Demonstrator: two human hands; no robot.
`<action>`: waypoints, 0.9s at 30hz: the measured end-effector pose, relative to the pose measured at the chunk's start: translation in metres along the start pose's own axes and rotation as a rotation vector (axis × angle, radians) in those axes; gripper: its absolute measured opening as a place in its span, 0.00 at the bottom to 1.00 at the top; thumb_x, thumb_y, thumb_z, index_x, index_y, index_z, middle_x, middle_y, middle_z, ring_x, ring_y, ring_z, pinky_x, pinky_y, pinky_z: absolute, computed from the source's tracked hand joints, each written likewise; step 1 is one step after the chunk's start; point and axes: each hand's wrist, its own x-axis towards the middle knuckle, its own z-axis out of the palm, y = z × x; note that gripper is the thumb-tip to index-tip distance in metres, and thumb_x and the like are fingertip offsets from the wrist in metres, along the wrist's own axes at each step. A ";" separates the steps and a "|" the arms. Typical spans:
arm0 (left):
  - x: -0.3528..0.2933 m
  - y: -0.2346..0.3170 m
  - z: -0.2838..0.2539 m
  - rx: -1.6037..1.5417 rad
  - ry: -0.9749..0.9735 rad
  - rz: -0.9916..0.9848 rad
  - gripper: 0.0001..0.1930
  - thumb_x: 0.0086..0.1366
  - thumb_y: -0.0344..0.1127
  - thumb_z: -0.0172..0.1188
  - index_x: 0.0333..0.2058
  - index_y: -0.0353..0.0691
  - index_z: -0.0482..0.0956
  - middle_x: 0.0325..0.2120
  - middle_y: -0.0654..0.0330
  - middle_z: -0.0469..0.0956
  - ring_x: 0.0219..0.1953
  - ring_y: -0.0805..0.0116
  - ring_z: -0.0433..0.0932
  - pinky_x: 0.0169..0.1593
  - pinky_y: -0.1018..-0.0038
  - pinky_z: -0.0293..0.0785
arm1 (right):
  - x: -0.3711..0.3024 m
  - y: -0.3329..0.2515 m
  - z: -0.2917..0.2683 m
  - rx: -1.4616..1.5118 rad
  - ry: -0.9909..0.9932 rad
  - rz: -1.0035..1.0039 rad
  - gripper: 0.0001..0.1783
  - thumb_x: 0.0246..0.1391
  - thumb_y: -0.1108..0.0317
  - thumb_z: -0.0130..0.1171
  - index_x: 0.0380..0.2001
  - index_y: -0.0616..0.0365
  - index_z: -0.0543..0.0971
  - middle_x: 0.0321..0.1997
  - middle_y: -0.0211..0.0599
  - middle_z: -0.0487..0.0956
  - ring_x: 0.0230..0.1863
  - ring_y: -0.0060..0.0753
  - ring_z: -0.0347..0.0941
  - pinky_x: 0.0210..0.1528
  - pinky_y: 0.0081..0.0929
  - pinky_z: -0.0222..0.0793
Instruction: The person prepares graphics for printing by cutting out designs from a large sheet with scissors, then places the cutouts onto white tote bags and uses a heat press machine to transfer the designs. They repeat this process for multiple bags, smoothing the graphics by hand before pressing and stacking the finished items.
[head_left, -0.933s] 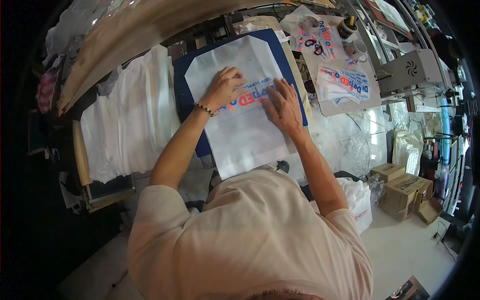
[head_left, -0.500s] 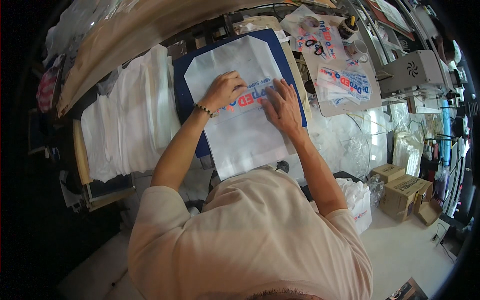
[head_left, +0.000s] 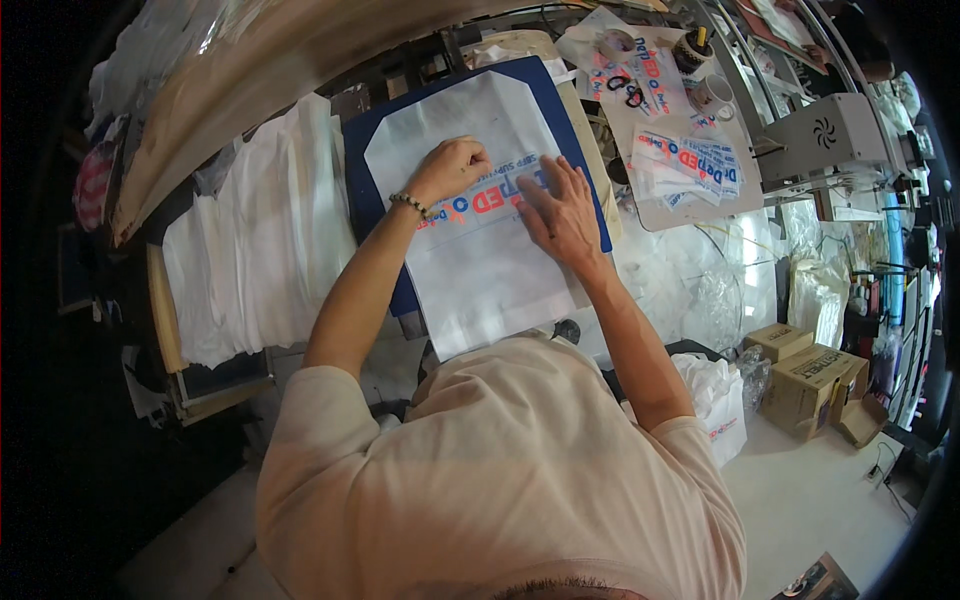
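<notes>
A white bag point(head_left: 490, 290), flat and with cut-off far corners, lies on a dark blue pad point(head_left: 362, 150). Across its middle runs a strip of printed lettering point(head_left: 490, 200) in blue, red and orange. My left hand point(head_left: 452, 168), with a beaded bracelet at the wrist, is closed over the bag just beyond the lettering. Its fingers curl inward, and whether they pinch anything is hidden. Over the right end of the lettering, my right hand point(head_left: 562, 215) rests with fingers apart and holds nothing.
White bags point(head_left: 260, 230) are heaped on the left. At the far right, a board point(head_left: 665, 215) carries printed film strips point(head_left: 690, 165), black-handled scissors point(head_left: 625, 90) and tape rolls point(head_left: 712, 95). A grey machine point(head_left: 825, 138) stands beyond. Cardboard boxes point(head_left: 805, 385) sit on the floor.
The fingers of my left hand have curled in more tightly over the bag. My right hand has shifted very slightly left, its fingers still apart. The bag stays on the pad.
</notes>
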 end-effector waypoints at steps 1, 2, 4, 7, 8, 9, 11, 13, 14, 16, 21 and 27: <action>0.000 0.000 0.001 0.011 0.020 0.010 0.08 0.61 0.32 0.67 0.31 0.31 0.83 0.30 0.54 0.82 0.31 0.62 0.82 0.38 0.70 0.77 | 0.000 0.000 0.000 -0.001 0.001 -0.001 0.20 0.59 0.56 0.64 0.54 0.45 0.85 0.69 0.53 0.70 0.73 0.59 0.60 0.75 0.53 0.49; 0.000 -0.001 0.003 0.022 0.041 0.020 0.08 0.61 0.32 0.67 0.30 0.31 0.83 0.30 0.54 0.82 0.32 0.63 0.82 0.38 0.70 0.77 | 0.000 0.000 0.000 -0.002 0.001 -0.002 0.20 0.59 0.56 0.64 0.54 0.45 0.84 0.69 0.53 0.70 0.73 0.59 0.60 0.75 0.53 0.49; 0.000 -0.003 0.004 0.028 0.054 0.034 0.08 0.61 0.32 0.67 0.30 0.31 0.82 0.30 0.54 0.82 0.32 0.62 0.82 0.38 0.70 0.77 | 0.000 0.000 0.000 -0.006 -0.002 -0.004 0.20 0.59 0.56 0.64 0.54 0.45 0.84 0.69 0.52 0.70 0.73 0.59 0.60 0.75 0.53 0.49; -0.001 -0.001 0.005 0.029 0.065 0.016 0.08 0.61 0.34 0.66 0.30 0.33 0.83 0.30 0.53 0.82 0.33 0.58 0.82 0.39 0.67 0.77 | 0.000 0.000 0.000 -0.012 -0.010 -0.004 0.20 0.59 0.56 0.63 0.54 0.45 0.84 0.69 0.52 0.70 0.73 0.59 0.60 0.75 0.54 0.49; -0.001 0.000 0.004 0.026 0.063 -0.018 0.09 0.61 0.36 0.65 0.31 0.34 0.83 0.31 0.51 0.82 0.35 0.54 0.83 0.41 0.64 0.78 | -0.001 0.000 -0.001 -0.012 -0.014 -0.003 0.20 0.59 0.56 0.63 0.54 0.45 0.84 0.69 0.51 0.69 0.73 0.59 0.60 0.75 0.54 0.49; -0.001 0.001 0.002 0.026 0.063 -0.017 0.09 0.61 0.36 0.65 0.31 0.34 0.83 0.31 0.51 0.82 0.35 0.54 0.83 0.41 0.64 0.78 | 0.000 -0.001 -0.001 -0.013 -0.015 -0.004 0.20 0.59 0.56 0.63 0.54 0.45 0.84 0.69 0.51 0.69 0.73 0.59 0.60 0.75 0.54 0.49; -0.002 0.003 -0.002 -0.020 0.002 -0.010 0.09 0.61 0.36 0.66 0.32 0.35 0.84 0.30 0.51 0.81 0.36 0.54 0.83 0.42 0.65 0.78 | 0.000 -0.002 -0.001 -0.011 -0.009 -0.014 0.20 0.60 0.56 0.63 0.54 0.45 0.84 0.69 0.50 0.69 0.73 0.59 0.59 0.75 0.54 0.49; -0.003 0.000 -0.002 -0.044 0.036 -0.026 0.09 0.60 0.36 0.68 0.33 0.36 0.84 0.31 0.51 0.81 0.37 0.54 0.83 0.43 0.65 0.78 | 0.000 -0.002 -0.001 -0.016 -0.017 -0.012 0.21 0.60 0.56 0.63 0.56 0.45 0.83 0.69 0.50 0.69 0.73 0.59 0.59 0.75 0.54 0.49; -0.004 -0.001 -0.002 -0.069 0.069 -0.042 0.09 0.59 0.36 0.69 0.34 0.36 0.85 0.32 0.52 0.81 0.38 0.54 0.84 0.44 0.65 0.79 | 0.000 -0.002 -0.001 -0.021 -0.027 -0.010 0.22 0.60 0.56 0.62 0.58 0.46 0.81 0.69 0.49 0.70 0.73 0.58 0.59 0.75 0.54 0.49; -0.013 0.008 0.006 0.024 0.141 -0.002 0.10 0.59 0.35 0.71 0.35 0.35 0.85 0.32 0.54 0.81 0.35 0.58 0.83 0.42 0.67 0.79 | 0.000 -0.002 -0.001 -0.005 -0.019 0.001 0.24 0.60 0.57 0.62 0.60 0.46 0.79 0.69 0.49 0.70 0.73 0.58 0.59 0.75 0.54 0.49; -0.030 0.021 0.030 0.238 0.321 -0.045 0.11 0.56 0.34 0.74 0.35 0.35 0.86 0.34 0.56 0.81 0.33 0.62 0.83 0.40 0.68 0.80 | 0.000 -0.001 -0.001 0.001 -0.016 0.012 0.30 0.60 0.57 0.62 0.64 0.49 0.73 0.69 0.47 0.69 0.73 0.57 0.59 0.76 0.53 0.49; -0.029 0.016 0.037 0.051 0.392 -0.132 0.09 0.57 0.34 0.73 0.33 0.37 0.86 0.32 0.56 0.81 0.32 0.62 0.83 0.39 0.69 0.80 | 0.001 -0.002 0.000 0.011 -0.010 0.017 0.31 0.59 0.57 0.62 0.66 0.48 0.72 0.69 0.46 0.69 0.73 0.56 0.59 0.76 0.52 0.49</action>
